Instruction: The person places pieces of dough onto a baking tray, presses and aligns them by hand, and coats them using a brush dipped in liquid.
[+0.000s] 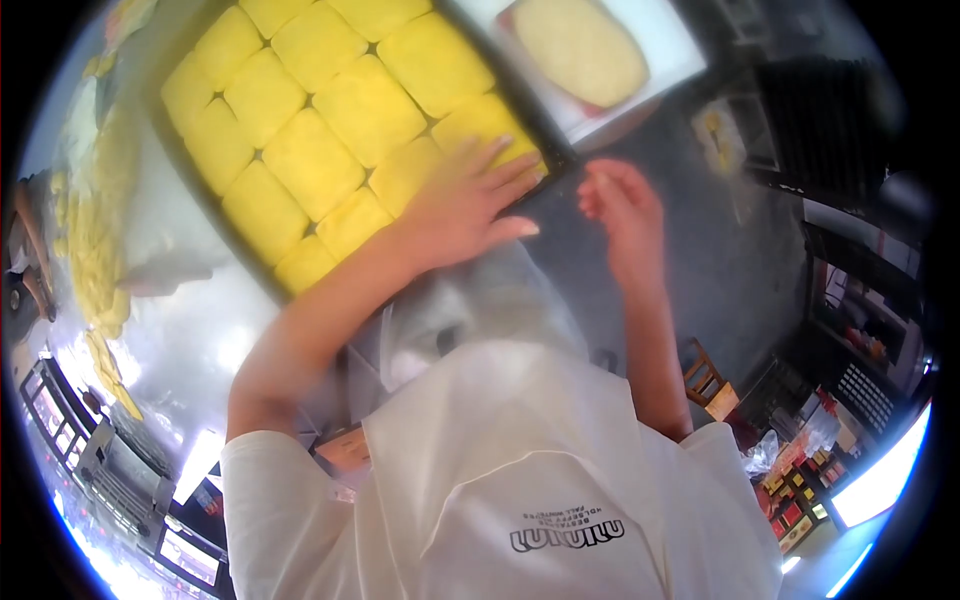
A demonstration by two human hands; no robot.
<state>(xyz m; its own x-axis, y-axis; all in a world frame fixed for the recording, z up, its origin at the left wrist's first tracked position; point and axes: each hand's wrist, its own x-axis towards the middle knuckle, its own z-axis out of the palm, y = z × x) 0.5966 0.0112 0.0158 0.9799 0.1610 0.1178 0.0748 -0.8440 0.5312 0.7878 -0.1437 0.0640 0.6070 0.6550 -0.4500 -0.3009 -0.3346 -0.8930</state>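
Observation:
Rows of flat, rounded-square yellow dough pieces (365, 110) fill a dark tray (522, 95), packed edge to edge. My left hand (465, 205) lies over the tray's near right corner, its fingers spread and resting on the yellow pieces there. Just outside that same corner is my right hand (625, 205), with its fingers curled in; whether anything is between them is hidden. A pale oval slab (582, 50), looking like dough, sits in a white container (668, 38) beyond my right hand.
More yellow pieces (95, 250) lie along the far left of the shiny metal table (205, 330). A wooden chair (705, 370) stands at the lower right, near shelves of packaged goods (800, 495). White clothing hangs loosely below my arms.

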